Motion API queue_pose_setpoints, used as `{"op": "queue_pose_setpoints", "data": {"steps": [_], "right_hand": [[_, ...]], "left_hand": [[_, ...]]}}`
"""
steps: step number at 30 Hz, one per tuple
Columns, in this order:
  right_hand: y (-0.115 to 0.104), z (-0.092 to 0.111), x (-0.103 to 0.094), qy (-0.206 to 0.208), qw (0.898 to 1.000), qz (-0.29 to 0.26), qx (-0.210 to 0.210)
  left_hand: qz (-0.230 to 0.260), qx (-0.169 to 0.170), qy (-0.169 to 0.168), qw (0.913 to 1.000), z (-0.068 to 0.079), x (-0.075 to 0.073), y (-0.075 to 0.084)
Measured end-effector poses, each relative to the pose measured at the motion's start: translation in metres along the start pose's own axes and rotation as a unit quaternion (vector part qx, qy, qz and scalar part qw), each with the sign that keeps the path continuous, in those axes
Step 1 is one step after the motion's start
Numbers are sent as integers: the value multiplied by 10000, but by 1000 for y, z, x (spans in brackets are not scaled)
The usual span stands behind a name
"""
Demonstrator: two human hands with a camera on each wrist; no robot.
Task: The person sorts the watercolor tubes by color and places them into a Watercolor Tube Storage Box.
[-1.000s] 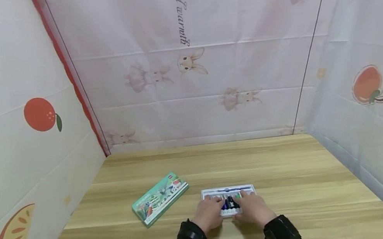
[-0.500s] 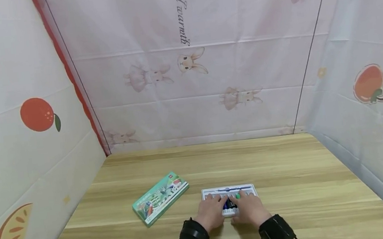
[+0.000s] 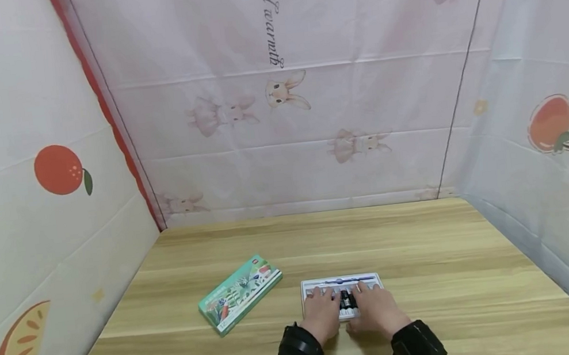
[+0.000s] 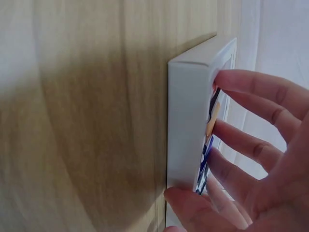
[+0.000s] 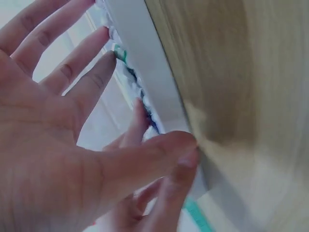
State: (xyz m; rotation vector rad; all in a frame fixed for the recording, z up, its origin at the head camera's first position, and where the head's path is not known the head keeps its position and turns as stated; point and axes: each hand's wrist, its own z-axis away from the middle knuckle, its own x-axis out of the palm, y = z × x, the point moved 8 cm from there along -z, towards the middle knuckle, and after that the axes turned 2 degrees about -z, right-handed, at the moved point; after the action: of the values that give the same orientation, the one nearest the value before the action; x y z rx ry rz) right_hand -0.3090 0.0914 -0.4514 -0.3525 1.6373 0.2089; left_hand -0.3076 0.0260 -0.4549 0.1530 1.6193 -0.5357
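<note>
A shallow white tray (image 3: 303, 286) lies flat on the table, holding a row of paint tubes (image 3: 348, 300) and a thin paintbrush (image 3: 349, 280) along its far side. The left hand (image 3: 322, 313) rests its fingertips on the tubes at the left. On the right, the right hand (image 3: 378, 309) touches the tubes with spread, fairly straight fingers. Both thumbs are low at the tray's near wall (image 4: 186, 121), close together. In the right wrist view a green cap (image 5: 119, 52) shows by a fingertip. The hands hide most tubes.
A green printed box (image 3: 241, 295) lies at an angle on the wooden table (image 3: 416, 244), left of the tray. Printed cloth (image 3: 229, 44) hangs behind the table and along both sides. Each wrist wears a black band (image 3: 300, 352).
The left hand has slid right along the tray, covering the blue tubes seen between the hands before. The right hand shifted slightly and hides the green cap in the head view.
</note>
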Motion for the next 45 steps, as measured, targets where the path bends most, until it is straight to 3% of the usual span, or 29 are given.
{"op": "queue_pose_setpoints", "data": {"steps": [8, 15, 21, 24, 29, 34, 38, 45], "right_hand": [[-2, -1, -2, 128, 9999, 33, 17], [3, 1, 6, -74, 9999, 60, 66], [-6, 4, -1, 386, 9986, 347, -108], [-8, 4, 0, 428, 9980, 438, -135], [-6, 5, 13, -32, 9996, 126, -261], [-4, 9, 14, -85, 9985, -339, -424], [-6, 10, 12, -172, 9972, -537, -490], [-7, 4, 11, -283, 9982, -418, -323]], "left_hand": [[122, 4, 11, 9999, -1, 3, -2], [193, 160, 91, 9996, 8, 9, -1], [168, 31, -28, 9999, 14, 14, 1], [179, -45, 45, 9998, 17, 14, 4], [472, -91, 65, 9988, 19, 15, 6], [1042, -52, -65, 9945, 18, 18, 5], [928, -15, -126, 9956, 16, 17, 5], [908, -49, -110, 9958, 13, 14, 5]]}}
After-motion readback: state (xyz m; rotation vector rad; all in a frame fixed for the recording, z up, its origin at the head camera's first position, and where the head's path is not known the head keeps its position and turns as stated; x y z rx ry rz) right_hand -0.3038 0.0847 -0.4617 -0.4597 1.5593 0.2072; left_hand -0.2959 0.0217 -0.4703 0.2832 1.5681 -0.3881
